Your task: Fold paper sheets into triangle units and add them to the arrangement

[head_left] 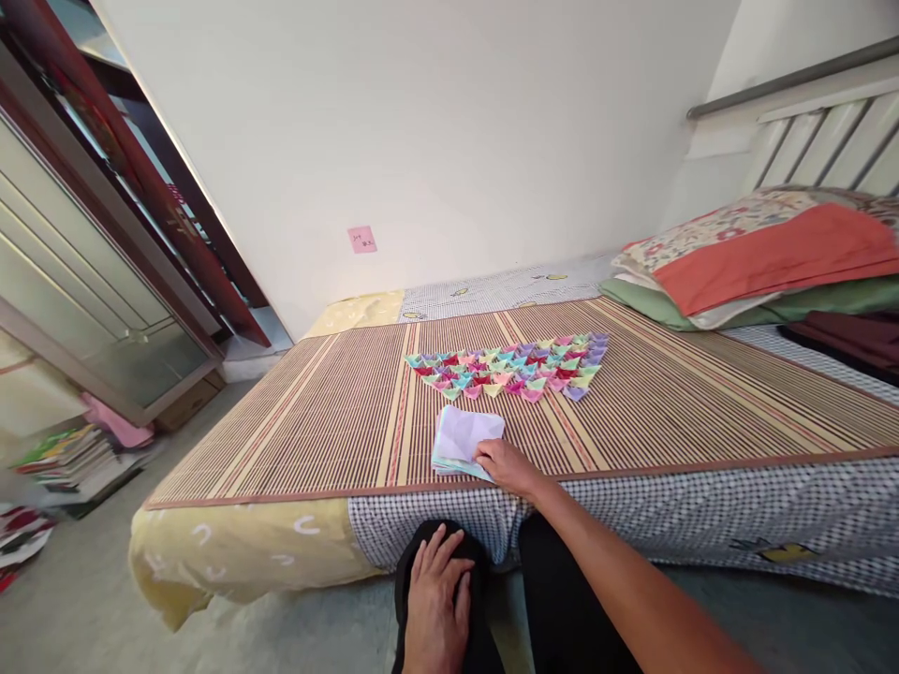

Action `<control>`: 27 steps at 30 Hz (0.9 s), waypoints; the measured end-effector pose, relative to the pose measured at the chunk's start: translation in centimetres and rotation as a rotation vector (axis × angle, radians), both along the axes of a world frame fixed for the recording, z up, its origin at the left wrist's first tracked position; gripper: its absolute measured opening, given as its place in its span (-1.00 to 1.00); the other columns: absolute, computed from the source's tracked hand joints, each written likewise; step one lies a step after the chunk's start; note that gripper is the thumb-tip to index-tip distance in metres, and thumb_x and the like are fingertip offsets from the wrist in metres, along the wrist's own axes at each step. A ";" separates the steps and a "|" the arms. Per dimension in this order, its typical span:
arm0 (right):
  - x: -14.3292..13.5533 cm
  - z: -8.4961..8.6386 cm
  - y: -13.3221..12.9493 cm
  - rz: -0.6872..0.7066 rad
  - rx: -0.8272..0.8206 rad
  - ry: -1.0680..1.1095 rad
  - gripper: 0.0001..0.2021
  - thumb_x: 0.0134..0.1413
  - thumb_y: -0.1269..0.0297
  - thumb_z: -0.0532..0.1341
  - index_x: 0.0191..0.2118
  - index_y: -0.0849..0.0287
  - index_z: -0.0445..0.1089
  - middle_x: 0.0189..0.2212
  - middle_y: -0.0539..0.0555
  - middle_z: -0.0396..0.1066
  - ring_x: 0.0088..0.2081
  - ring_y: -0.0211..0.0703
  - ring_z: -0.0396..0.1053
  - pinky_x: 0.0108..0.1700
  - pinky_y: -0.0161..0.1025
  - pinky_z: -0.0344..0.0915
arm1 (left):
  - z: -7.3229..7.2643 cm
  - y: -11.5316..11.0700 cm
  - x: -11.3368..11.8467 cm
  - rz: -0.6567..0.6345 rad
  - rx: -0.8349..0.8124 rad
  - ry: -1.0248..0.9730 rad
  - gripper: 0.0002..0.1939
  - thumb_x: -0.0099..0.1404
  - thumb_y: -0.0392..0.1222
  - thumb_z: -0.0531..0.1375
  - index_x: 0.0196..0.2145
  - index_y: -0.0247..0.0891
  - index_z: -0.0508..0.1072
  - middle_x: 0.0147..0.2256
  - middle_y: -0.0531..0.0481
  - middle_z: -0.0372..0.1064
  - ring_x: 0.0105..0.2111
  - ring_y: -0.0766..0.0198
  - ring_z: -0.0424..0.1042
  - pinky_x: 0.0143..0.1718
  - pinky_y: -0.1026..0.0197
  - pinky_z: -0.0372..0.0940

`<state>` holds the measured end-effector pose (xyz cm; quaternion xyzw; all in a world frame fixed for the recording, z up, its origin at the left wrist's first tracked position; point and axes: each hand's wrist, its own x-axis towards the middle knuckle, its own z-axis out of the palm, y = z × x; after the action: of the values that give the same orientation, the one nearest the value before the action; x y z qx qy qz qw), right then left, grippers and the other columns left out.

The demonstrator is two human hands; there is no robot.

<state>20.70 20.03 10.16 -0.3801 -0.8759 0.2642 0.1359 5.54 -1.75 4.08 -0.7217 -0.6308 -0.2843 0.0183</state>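
Observation:
My right hand [508,466] has its fingers closed at the lower right corner of a pale lilac paper sheet [466,432]. This creased square lies on top of a stack of pastel paper squares [449,464], near the front edge of the mat. My left hand [440,599] lies flat on my left knee, fingers stretched out and holding nothing. Behind the stack, small folded paper boats [506,366] in many colours stand in several tight rows.
A striped bamboo mat [316,412] covers most of the bed. Pillows [773,253] and dark folded cloth [849,342] lie at the right. A pink note [362,240] is on the white wall. Stacked books [66,459] sit on the floor at left, near a glazed door [105,271].

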 end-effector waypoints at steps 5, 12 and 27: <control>-0.1 -0.2 -0.2 -0.029 0.018 0.013 -0.66 0.38 0.18 0.28 0.16 0.19 0.41 0.10 0.17 0.45 0.00 0.01 0.51 0.01 0.05 0.51 | 0.3 0.0 0.0 -0.007 -0.002 0.012 -0.64 0.32 -0.47 0.13 -0.15 -0.09 0.62 0.16 -0.11 0.53 0.26 -0.15 0.40 0.16 -0.47 0.35; -0.7 -0.2 -0.8 -0.085 0.088 0.038 -0.65 0.37 0.18 0.29 0.17 0.19 0.41 0.12 0.18 0.44 0.02 0.02 0.50 0.03 0.06 0.50 | 0.1 -0.1 -0.2 -0.005 0.002 0.031 -0.65 0.34 -0.46 0.13 -0.15 -0.10 0.63 0.17 -0.12 0.53 0.26 -0.14 0.40 0.17 -0.44 0.35; 2.6 -0.6 4.6 -0.387 0.072 0.151 -0.66 0.38 0.18 0.28 0.17 0.19 0.41 0.11 0.18 0.45 0.00 0.01 0.51 0.01 0.04 0.51 | -0.5 -0.1 -0.8 -0.004 0.025 0.043 -0.65 0.35 -0.45 0.12 -0.15 -0.07 0.61 0.17 -0.08 0.53 0.26 -0.15 0.40 0.12 -0.48 0.38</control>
<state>23.32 24.62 9.56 -0.5154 -0.7827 0.2294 0.2629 4.76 -1.81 3.57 -0.7286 -0.6252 -0.2767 0.0404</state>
